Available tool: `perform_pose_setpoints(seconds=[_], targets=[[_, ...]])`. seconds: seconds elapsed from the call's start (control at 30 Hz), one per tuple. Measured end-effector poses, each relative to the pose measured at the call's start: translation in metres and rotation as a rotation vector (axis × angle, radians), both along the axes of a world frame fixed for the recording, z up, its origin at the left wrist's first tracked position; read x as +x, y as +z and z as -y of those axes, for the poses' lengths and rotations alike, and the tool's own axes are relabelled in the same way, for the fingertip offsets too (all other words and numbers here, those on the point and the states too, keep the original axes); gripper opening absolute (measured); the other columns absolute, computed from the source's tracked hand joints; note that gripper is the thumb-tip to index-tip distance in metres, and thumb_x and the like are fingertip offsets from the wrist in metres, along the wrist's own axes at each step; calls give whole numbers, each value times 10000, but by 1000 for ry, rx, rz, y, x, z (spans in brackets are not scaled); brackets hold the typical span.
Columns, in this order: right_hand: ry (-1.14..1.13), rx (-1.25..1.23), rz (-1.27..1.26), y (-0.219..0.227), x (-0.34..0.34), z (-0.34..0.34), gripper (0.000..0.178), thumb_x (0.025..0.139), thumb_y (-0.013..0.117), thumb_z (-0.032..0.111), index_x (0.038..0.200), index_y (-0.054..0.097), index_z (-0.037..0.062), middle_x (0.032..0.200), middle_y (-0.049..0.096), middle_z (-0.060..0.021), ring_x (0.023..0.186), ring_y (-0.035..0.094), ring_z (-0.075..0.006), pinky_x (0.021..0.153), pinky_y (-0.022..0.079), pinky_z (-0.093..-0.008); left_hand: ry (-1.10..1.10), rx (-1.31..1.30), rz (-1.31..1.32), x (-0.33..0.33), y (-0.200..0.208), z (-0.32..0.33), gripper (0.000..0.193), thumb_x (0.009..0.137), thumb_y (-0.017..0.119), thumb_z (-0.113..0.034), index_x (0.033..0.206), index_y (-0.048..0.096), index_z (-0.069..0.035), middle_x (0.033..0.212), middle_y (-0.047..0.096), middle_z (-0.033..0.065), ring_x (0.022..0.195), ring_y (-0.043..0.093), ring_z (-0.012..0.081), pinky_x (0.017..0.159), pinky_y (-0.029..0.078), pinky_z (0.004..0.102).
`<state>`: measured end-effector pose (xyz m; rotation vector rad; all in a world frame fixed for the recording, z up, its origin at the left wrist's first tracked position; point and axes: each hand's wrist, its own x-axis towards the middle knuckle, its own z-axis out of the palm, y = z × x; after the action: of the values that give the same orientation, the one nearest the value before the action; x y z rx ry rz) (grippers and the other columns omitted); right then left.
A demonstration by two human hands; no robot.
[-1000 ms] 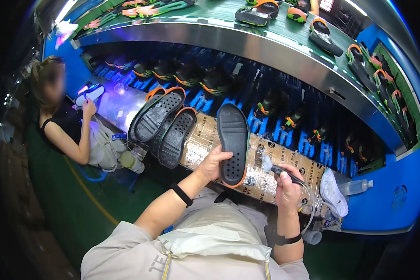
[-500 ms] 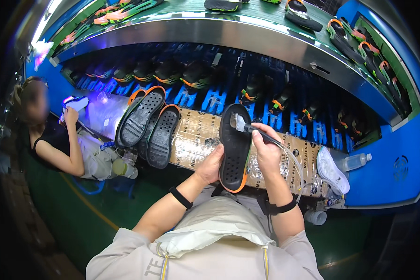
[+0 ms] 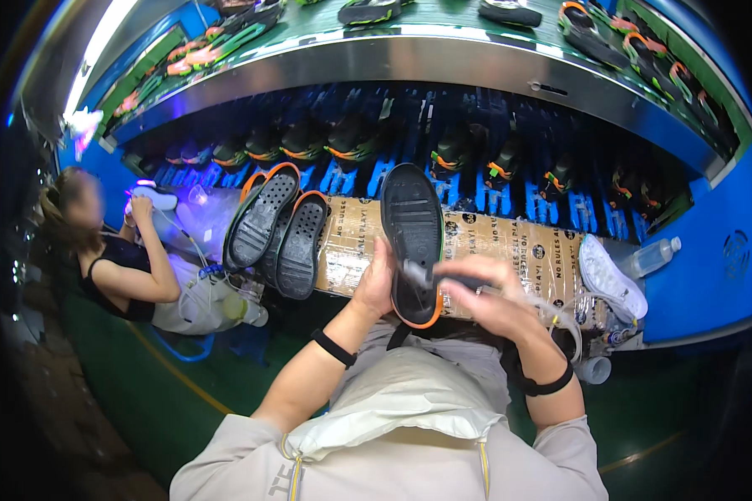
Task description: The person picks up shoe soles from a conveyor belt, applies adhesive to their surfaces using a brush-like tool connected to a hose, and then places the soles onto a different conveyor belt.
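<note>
My left hand (image 3: 377,280) grips the left side of a black shoe sole (image 3: 411,209) with an orange rim at its near end. The sole stands lengthwise in front of me over the cardboard-covered bench. My right hand (image 3: 500,296) is closed on a dark-handled brush (image 3: 462,280) with a clear tube (image 3: 564,316) trailing from it. Its whitish, motion-blurred bristles lie over the middle of the sole's inside. To the left, more black soles (image 3: 298,250) with orange rims lean together on the bench.
A white sole (image 3: 610,280) and a clear plastic bottle (image 3: 653,257) are at the bench's right end. Beyond the cardboard (image 3: 349,242), dark shoes (image 3: 351,138) sit on blue holders under a metal-edged conveyor (image 3: 443,63). A co-worker (image 3: 134,259) sits at left, holding a whitish sole.
The brush has moved from the sole's far part down to its middle. My right hand has come nearer to me, with its fingers straighter. The view has shifted slightly.
</note>
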<state>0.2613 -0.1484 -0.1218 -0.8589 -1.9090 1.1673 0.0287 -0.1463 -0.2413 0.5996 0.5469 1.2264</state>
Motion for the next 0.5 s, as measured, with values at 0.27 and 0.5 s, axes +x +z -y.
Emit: perform_pose_setpoints(seconds=[0.27,0.5], targets=[[-161,280,-299,-26,-45,-26,272,962,773,33,1231,780,-5,1056,766,-134,918,696,-187,816,544,-339,86,-63,-100,23,4,47,753,1137,260,-663,1622,455,-120,1467,643,80,1318,657,205,1090,582,404],[-130,106,-338,-39,-39,-37,267,925,799,71,1191,808,44,1095,785,-119,1015,725,-245,935,549,-373,78,-92,8,13,-11,53,777,1112,293,-717,1610,480,-150,1476,634,51,1289,669,200,1085,582,401]])
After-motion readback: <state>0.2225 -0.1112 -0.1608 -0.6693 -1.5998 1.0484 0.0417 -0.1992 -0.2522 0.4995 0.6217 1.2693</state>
